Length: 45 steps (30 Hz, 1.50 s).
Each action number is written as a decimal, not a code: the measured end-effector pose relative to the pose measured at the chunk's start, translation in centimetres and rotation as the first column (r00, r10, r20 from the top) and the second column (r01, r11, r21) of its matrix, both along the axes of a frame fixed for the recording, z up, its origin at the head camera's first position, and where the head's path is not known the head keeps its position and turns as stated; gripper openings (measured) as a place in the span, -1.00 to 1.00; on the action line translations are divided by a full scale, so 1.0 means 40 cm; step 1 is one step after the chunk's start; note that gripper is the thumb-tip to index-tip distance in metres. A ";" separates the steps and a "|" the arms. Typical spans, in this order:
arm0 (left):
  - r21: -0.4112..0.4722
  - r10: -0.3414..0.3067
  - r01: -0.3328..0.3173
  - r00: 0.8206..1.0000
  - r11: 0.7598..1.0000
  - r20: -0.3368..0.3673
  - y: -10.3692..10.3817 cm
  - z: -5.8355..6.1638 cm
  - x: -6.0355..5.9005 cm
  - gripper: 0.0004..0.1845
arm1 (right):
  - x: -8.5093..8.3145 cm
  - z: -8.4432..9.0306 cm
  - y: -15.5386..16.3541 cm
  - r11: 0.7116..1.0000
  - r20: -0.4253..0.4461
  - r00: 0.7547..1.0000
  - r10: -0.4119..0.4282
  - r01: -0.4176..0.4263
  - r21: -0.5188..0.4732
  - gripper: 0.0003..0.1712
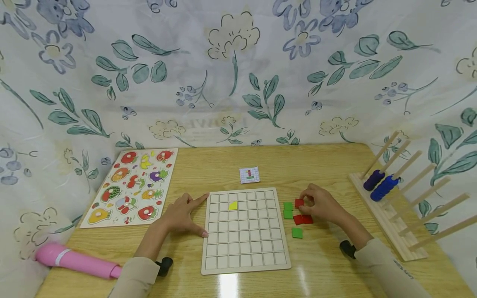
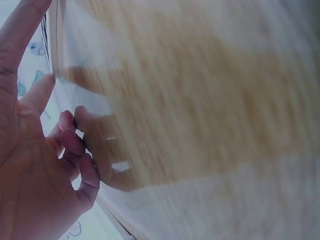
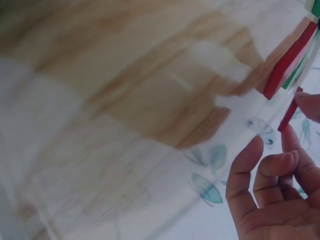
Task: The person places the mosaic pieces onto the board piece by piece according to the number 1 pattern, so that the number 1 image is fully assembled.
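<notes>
From my remote seat I see the square grid board [image 1: 244,248] lying on the wooden table [image 1: 208,161], its raised lines dividing it into small cells; one of them, in the second row from the far edge and third column from the left, holds a yellow tile [image 1: 232,205]. The left hand [image 1: 180,215] spans wide along the board's left side, index fingertip at the far corner and thumb tip touching the edge lower down, with nothing in its grasp. The right hand [image 1: 322,203] has a narrow pinch: thumb and finger hold a red tile [image 3: 290,114], just right of the board; I can't tell whether it is clear of the table. Two more red tiles [image 1: 302,219] lie just below that hand, with two green tiles [image 1: 288,210] beside them, nearer the board, and a single green tile [image 1: 297,232] closer to me. Beyond the board's far edge is a small card [image 1: 249,175] printed with a grid and a coloured pattern. To the left, the fruit puzzle board [image 1: 126,222] carries fruit-shaped pieces in its cutouts, and a pink rod [image 1: 82,261] lies below it. On the right, a wooden peg rack [image 1: 406,240] stands with dark purple rings [image 1: 374,180] on one peg and blue rings [image 1: 384,188] on the next.
</notes>
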State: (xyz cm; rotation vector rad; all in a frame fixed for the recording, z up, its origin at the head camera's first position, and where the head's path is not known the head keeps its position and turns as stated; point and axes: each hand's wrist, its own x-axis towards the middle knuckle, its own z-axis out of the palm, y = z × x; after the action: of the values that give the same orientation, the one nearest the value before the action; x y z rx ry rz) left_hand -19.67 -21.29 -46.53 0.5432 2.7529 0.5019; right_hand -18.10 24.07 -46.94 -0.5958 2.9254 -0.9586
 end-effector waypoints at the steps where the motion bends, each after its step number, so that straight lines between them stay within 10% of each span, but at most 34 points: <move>1: 0.001 0.000 0.000 1.000 1.000 0.001 0.000 0.001 0.000 0.32 | 0.000 0.001 -0.001 1.000 -0.005 1.000 0.001 -0.001 -0.003 -0.83; 45: -0.011 -0.005 0.005 1.000 1.000 0.000 -0.002 0.001 -0.003 0.32 | -0.047 0.044 -0.171 0.990 -0.001 0.991 0.137 -0.137 -0.031 -0.74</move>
State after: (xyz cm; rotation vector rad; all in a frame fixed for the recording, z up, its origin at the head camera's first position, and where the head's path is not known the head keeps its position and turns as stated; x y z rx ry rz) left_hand -19.79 -21.35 -46.50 0.5476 2.7514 0.4852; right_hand -19.98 17.21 -45.20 -0.7861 2.8293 -0.9894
